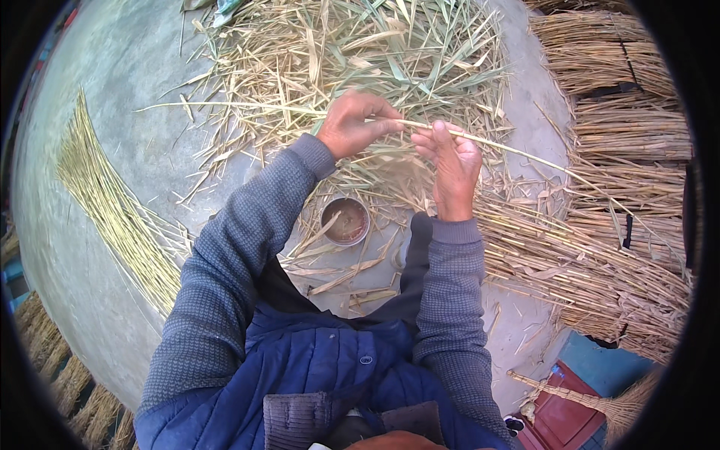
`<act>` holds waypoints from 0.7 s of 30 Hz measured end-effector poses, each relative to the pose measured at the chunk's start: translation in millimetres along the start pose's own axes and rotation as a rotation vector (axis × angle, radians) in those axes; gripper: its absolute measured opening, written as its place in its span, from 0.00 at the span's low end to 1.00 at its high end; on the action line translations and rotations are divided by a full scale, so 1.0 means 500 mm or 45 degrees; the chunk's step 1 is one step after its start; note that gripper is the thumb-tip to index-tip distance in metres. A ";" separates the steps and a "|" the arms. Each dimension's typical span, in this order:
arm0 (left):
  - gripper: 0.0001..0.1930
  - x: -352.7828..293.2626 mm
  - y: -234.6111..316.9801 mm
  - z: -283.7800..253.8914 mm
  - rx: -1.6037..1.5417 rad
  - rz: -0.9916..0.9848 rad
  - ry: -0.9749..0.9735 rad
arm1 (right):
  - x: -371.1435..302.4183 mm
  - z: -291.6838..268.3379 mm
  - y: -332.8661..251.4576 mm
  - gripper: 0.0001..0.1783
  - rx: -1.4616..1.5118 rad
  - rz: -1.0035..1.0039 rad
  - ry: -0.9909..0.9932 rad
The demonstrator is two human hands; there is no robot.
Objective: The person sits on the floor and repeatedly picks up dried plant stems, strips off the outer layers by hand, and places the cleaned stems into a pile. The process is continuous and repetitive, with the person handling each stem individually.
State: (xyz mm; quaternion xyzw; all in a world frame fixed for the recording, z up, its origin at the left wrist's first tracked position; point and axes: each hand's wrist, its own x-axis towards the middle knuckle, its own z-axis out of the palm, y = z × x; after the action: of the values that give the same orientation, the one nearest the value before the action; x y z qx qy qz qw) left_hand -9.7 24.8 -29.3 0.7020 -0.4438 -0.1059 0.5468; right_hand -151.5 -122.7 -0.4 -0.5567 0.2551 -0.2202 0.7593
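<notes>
A long, thin reed stalk runs crosswise in front of me, passing through both hands. My left hand pinches it between thumb and fingertips. Close beside it, my right hand is closed round the same stalk, thumb on top. To the left the stalk reaches out over a large heap of stripped leaves, some dry and tan, some greenish. Its other end stretches toward the bundles at the right. Below my right wrist, a loose bundle of leafy stalks lies with its ends near my leg.
A round metal bowl with brownish contents stands between my legs. At the left lies a fan of bare yellowish stalks. Tied bundles are stacked along the right. A straw broom and a dark red panel are lower right.
</notes>
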 end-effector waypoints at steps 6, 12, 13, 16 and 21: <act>0.09 -0.010 0.015 -0.004 -0.033 -0.119 0.093 | -0.003 0.007 0.014 0.17 0.034 0.008 -0.007; 0.08 -0.013 0.017 -0.018 0.485 0.181 0.086 | 0.000 0.010 0.028 0.19 -0.010 0.058 -0.009; 0.07 -0.011 0.017 -0.020 0.307 0.007 0.124 | 0.000 0.009 0.030 0.19 -0.007 0.057 -0.013; 0.07 0.004 0.012 -0.049 -0.247 -0.334 0.344 | 0.003 -0.004 0.030 0.19 -0.014 0.103 0.094; 0.11 0.010 -0.009 -0.210 -0.844 -0.193 0.770 | 0.006 -0.026 0.027 0.19 -0.010 0.058 0.135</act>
State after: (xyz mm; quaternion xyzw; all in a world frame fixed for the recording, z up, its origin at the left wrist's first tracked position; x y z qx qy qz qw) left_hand 62.1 92.2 8.3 0.5190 -0.1538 -0.0722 0.8377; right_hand -156.7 -130.6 -17.0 -0.5413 0.3084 -0.2309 0.7473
